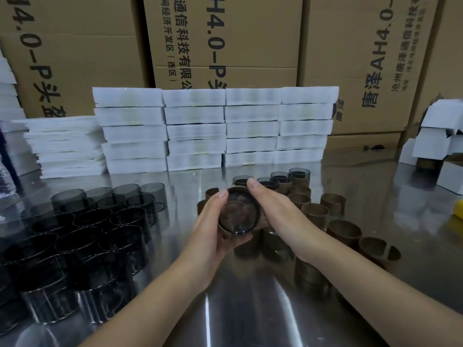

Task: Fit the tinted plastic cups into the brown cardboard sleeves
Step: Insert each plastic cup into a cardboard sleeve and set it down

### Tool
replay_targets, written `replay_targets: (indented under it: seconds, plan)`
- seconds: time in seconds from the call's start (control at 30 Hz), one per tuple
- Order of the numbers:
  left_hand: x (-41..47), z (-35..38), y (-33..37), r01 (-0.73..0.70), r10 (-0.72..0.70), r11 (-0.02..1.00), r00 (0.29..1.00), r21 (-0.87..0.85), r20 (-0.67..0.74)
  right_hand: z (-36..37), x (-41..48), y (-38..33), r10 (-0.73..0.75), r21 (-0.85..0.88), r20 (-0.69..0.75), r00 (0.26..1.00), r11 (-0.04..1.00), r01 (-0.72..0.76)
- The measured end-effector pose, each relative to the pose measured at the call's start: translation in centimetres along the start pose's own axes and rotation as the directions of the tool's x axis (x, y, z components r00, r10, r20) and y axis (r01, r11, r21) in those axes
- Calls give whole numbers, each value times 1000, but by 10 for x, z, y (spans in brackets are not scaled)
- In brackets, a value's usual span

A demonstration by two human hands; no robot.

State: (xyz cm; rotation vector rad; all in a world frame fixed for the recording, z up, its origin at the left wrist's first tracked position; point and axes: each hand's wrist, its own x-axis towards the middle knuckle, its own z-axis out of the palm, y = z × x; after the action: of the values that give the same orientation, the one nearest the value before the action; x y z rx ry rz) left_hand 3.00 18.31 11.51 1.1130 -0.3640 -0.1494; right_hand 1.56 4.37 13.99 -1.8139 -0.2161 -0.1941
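Note:
A tinted plastic cup point(239, 214) sits inside a brown cardboard sleeve point(235, 190), held above the steel table point(250, 309) with its open mouth toward me. My left hand point(213, 226) grips the sleeved cup from the left and below. My right hand point(273, 206) holds it from the right, its thumb over the far rim. Several loose tinted cups point(82, 236) crowd the table's left side. Several empty brown sleeves point(344, 230) stand to the right. A few sleeved cups point(299, 175) stand behind my hands.
White flat boxes point(215, 128) are stacked in rows at the back of the table, with large cardboard cartons point(225, 41) behind them. Folded white boxes point(441, 146) lie at the far right. A yellow object point(458, 209) pokes in at the right edge.

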Motion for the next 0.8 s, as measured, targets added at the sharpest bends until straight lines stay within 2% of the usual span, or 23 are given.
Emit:
replay_targets:
  seconds: [0.47, 0.8]
  plan:
    - [2, 3, 3, -72, 79, 991, 995, 111, -62, 11, 4, 11, -54, 90, -134, 990, 994, 67]
    - [2, 3, 2, -51, 65, 993, 989, 103, -135, 12, 3, 9, 26, 206, -48, 999, 978, -16]
